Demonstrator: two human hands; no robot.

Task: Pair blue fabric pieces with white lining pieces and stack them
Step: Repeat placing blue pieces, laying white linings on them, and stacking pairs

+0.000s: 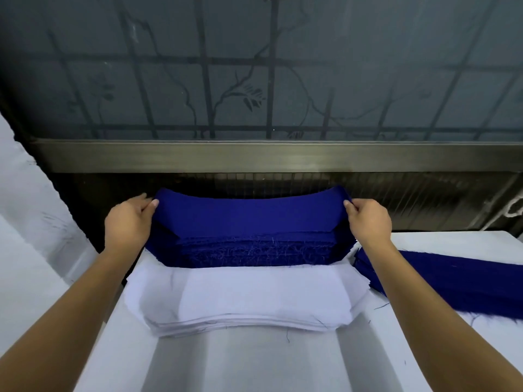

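So we've got the top blue piece (249, 213) pinched at both ends, left hand (128, 222) on its left tip and right hand (369, 222) on its right tip, thumb and fingers closed tight on the cloth. It runs straight from 1 grip to the other, long axis side to side, dipping a bit in between, and its near edge looks to rest on the blue stack (254, 253) just under the grips. The bit that matters for the next move, as we see it: the white lining stack (243, 298) sits toward us from the grips and lower, touching the blue stack, long axis the same way. So it should just need drawing back, no turning, and both hands look equally near. The blue is a thick weave with thready frayed edges, curved with angled ends. The lining is thin, smooth and the same shape. 1 more blue pile (452, 281) lies out past the right grip on the white table (254, 363)
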